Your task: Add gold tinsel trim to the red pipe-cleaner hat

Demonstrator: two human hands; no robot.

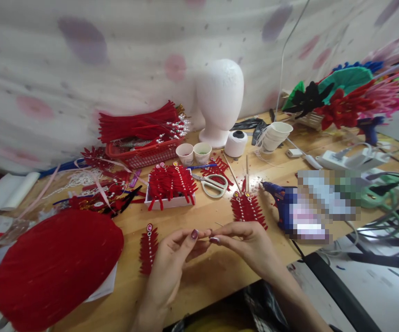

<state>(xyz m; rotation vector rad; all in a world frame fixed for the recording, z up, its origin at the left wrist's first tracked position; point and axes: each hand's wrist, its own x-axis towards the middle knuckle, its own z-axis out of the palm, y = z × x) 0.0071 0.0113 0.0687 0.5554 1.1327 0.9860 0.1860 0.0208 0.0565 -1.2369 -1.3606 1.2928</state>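
My left hand [177, 258] and my right hand [246, 242] meet above the front of the wooden table, fingertips pinched close together. Whatever lies between them is too small to make out; a thin wire-like end [219, 224] shows by the right fingers. Just left of my left hand lies a red feather-shaped piece [144, 253] with a row of pearls and a pink gem. Behind my right hand are two more red fringed pieces [249, 210] with pearls and yellow gems. A small white box [172, 203] of similar red pieces stands behind my left hand.
White-handled scissors [215, 185], two paper cups [194, 154] and a thread spool [236, 144] stand behind. A blue glue gun [280, 198] lies right, near power strips [354, 159]. A large red disc [59, 267] covers the left front. A foam head [220, 97] stands at the back.
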